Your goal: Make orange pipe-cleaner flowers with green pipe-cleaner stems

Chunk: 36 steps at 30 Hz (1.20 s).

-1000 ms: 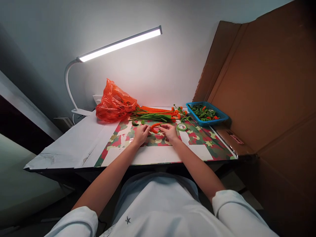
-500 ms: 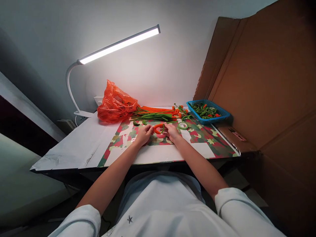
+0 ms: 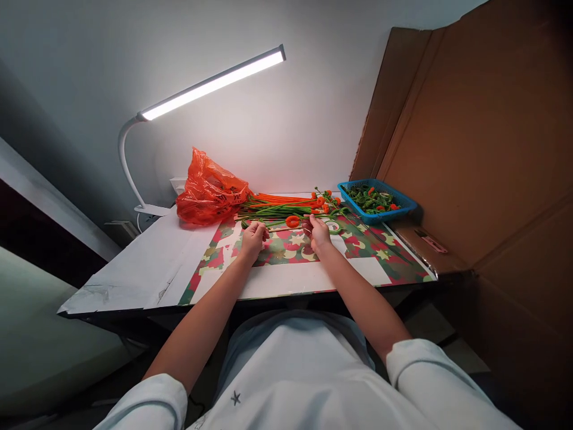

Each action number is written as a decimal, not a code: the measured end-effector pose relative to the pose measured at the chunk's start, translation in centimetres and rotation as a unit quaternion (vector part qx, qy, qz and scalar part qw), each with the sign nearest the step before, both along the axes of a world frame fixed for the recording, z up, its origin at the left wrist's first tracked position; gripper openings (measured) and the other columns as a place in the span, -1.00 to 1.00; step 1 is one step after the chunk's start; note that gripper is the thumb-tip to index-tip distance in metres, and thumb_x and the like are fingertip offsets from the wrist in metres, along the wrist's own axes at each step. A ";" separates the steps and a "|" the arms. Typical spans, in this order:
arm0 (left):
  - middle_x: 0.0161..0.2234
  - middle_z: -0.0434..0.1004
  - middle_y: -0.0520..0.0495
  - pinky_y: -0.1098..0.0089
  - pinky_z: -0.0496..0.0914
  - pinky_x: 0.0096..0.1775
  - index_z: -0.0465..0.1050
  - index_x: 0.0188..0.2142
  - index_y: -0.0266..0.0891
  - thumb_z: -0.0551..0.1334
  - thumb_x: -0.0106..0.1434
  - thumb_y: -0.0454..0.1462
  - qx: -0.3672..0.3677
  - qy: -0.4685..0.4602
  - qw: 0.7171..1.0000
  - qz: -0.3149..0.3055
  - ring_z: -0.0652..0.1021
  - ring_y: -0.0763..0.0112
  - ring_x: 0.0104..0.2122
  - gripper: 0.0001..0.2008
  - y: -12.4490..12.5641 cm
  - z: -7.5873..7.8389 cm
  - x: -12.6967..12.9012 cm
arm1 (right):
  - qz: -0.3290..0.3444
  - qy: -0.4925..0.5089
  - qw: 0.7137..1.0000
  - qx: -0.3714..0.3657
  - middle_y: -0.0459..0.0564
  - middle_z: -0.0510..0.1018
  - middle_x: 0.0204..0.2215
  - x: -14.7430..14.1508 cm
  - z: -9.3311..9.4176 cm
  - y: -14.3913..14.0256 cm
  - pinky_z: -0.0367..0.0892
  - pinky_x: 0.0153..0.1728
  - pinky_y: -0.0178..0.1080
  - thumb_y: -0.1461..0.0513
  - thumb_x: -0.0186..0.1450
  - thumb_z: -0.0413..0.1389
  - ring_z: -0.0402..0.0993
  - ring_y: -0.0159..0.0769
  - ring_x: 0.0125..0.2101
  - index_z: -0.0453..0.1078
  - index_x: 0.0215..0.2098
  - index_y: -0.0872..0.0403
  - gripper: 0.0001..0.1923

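Hands apart over patterned mat point(image 3: 358, 263): left hand point(image 3: 253, 236) at 9 o'clock, right hand point(image 3: 319, 230) at 3, each pinching stick point(image 3: 280, 229) end. Stick axis left-right; orange coil point(image 3: 292, 221) mid-stick, nearer right hand.

Bright glare from the desk lamp point(image 3: 210, 83) on the wall, dim corners, wide-angle edge stretch.
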<state>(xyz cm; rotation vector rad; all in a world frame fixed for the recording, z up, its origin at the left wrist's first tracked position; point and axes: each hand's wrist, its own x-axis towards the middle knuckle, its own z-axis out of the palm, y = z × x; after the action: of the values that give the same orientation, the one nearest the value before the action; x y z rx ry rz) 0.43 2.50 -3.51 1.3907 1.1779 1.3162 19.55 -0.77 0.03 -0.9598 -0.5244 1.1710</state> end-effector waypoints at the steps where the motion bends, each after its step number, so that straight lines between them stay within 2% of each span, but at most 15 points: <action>1: -0.05 0.47 -0.15 0.18 0.50 -0.14 0.38 0.02 -0.29 0.19 0.35 -0.16 -0.005 -0.011 1.000 0.002 0.54 0.29 -0.15 -0.68 0.1 0.0 0.0 | -0.007 0.001 1.000 0.004 -0.15 0.52 -0.63 0.0 0.0 0.0 0.30 -0.58 -0.42 0.14 0.26 0.20 0.39 -0.48 -0.62 0.46 -0.47 0.09 -0.79; 7: -0.05 0.47 -0.15 0.19 0.50 -0.15 0.38 0.02 -0.29 0.19 0.35 -0.16 -0.042 -0.049 0.998 -0.028 0.54 0.29 -0.16 -0.68 -0.2 0.2 0.0 | -0.018 -0.003 1.000 0.005 -0.18 0.52 -0.62 0.6 -0.2 0.4 0.31 -0.57 -0.41 0.12 0.27 0.18 0.41 -0.48 -0.61 0.45 -0.45 0.07 -0.79; 13: -0.24 0.53 -0.09 0.37 0.49 -0.35 0.43 -0.15 -0.32 0.20 0.33 -0.10 -0.089 -0.067 0.986 -0.128 0.55 0.43 -0.36 -0.70 -1.3 1.1 0.4 | 0.051 -0.037 0.998 -0.027 -0.15 0.54 -0.60 0.9 -0.8 0.5 0.35 -0.57 -0.40 0.16 0.34 0.13 0.43 -0.48 -0.63 0.46 -0.39 0.14 -0.77; 18: -0.25 0.57 -0.09 0.44 0.47 -0.37 0.50 -0.21 -0.28 0.41 0.03 0.00 -0.081 -0.065 0.981 -0.163 0.56 0.42 -0.37 -0.54 -2.1 1.4 1.1 | 0.133 -0.072 0.988 -0.031 -0.08 0.57 -0.59 -0.4 -1.4 0.2 0.39 -0.56 -0.40 0.14 0.33 0.16 0.48 -0.45 -0.61 0.46 -0.40 0.14 -0.77; 22: -0.38 0.58 -0.08 0.41 0.46 -0.36 0.55 -0.31 -0.32 0.48 -0.11 0.01 -0.083 -0.037 0.975 -0.202 0.56 0.39 -0.41 -0.51 -2.7 1.4 1.4 | 0.173 -0.090 0.981 -0.025 -0.05 0.57 -0.61 -1.1 -1.6 0.0 0.39 -0.57 -0.40 0.20 0.31 0.18 0.49 -0.42 -0.61 0.46 -0.41 0.13 -0.83; 26: -0.52 0.52 -0.03 0.39 0.47 -0.38 0.51 -0.43 -0.35 0.45 -0.04 0.02 -0.092 -0.014 0.966 -0.240 0.53 0.45 -0.50 -0.56 -3.1 1.6 1.4 | 0.152 -0.103 0.983 -0.011 -0.07 0.56 -0.54 -1.5 -1.7 0.2 0.42 -0.50 -0.40 0.19 0.36 0.14 0.48 -0.47 -0.57 0.45 -0.34 0.17 -0.80; 31: -0.48 0.52 0.03 0.42 0.47 -0.40 0.47 -0.38 -0.35 0.32 0.23 -0.13 -0.097 0.005 0.963 -0.253 0.53 0.51 -0.50 -0.73 -2.9 1.7 1.8 | 0.090 -0.109 0.990 0.015 -0.10 0.53 -0.40 -1.6 -1.9 0.8 0.44 -0.43 -0.33 0.12 0.39 0.09 0.46 -0.47 -0.48 0.42 -0.23 0.18 -0.75; 36: -0.48 0.54 -0.01 0.46 0.45 -0.43 0.47 -0.39 -0.35 0.34 0.20 -0.10 -0.098 0.013 0.964 -0.246 0.55 0.49 -0.48 -0.70 -2.8 1.6 2.1 | 0.042 -0.107 0.993 0.041 -0.18 0.43 -0.63 -1.8 -1.8 0.9 0.33 -0.47 -0.39 0.12 0.28 0.18 0.35 -0.51 -0.60 0.42 -0.48 0.15 -0.72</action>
<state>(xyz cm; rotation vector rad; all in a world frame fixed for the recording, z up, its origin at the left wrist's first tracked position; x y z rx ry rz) 2.53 -0.34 -1.86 1.4367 0.8716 0.8114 17.80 0.09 -1.76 -1.0062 -0.7853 1.1178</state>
